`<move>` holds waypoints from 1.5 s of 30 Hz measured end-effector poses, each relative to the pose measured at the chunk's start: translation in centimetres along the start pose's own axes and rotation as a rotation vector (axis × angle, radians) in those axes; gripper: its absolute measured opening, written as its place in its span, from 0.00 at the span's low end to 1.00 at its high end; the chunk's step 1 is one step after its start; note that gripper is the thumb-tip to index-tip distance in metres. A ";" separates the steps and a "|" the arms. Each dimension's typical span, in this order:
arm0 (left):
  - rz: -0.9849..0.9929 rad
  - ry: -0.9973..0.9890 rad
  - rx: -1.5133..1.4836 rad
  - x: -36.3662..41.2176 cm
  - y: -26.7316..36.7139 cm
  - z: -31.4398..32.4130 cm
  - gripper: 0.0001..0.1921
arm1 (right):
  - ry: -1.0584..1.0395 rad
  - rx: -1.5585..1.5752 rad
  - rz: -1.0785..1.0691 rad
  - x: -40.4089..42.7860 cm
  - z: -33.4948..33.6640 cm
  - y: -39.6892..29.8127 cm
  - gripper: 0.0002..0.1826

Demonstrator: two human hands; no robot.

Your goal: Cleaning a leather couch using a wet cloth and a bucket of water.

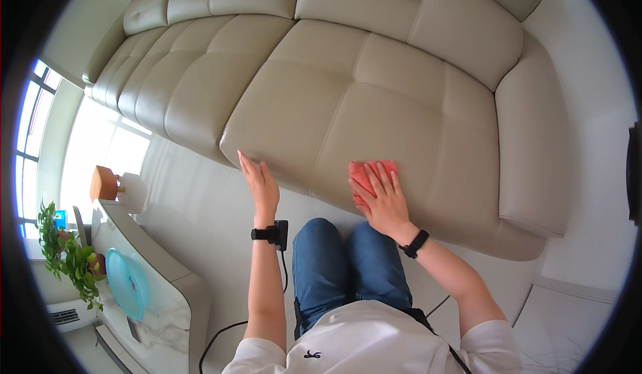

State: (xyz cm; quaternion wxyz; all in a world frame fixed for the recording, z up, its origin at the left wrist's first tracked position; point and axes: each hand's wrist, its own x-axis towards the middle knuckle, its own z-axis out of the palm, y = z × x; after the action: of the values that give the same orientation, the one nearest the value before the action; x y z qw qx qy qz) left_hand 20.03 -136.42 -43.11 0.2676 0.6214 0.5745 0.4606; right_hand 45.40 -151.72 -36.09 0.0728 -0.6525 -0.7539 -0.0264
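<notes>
Before me stretches a beige leather sofa [396, 108] with stitched, tufted seat cushions. My right hand [386, 198] lies flat on a folded red cloth [358, 173], pressing it against the front part of the right seat cushion. The fingers are spread over the cloth and cover much of it. My left hand [261, 183] is raised near the front corner of the same cushion, fingers extended and holding nothing. Whether its fingertips touch the leather, I cannot tell. Black bands circle both wrists, and the left one carries a small black device [281, 234] with a cable.
A marble-patterned cabinet [170, 314] stands at left, bearing a light-blue basin [125, 284] and a trailing green plant [75, 258]. Beyond it is an orange stool [104, 183] on the pale tiled floor [200, 183]. A black cable [220, 330] runs beside my left arm. The sofa's armrest [531, 143] rises at right.
</notes>
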 end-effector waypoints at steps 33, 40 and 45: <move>-0.067 0.364 0.211 0.6 0.4 3.1 0.30 | 0.093 -0.011 0.079 -0.6 0.8 -1.7 0.29; -0.310 0.255 0.199 -1.3 3.5 8.5 0.32 | 0.043 -0.003 0.199 0.5 0.8 -0.8 0.33; -0.306 0.337 0.261 -1.3 3.2 8.8 0.31 | 0.001 0.047 0.118 10.3 2.7 1.6 0.36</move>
State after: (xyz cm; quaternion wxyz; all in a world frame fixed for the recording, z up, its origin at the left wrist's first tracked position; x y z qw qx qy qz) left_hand 29.33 -136.58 -44.50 0.1524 0.4711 0.7529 0.4337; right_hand 45.41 -141.03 -37.32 0.0899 -0.6940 -0.7143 -0.0045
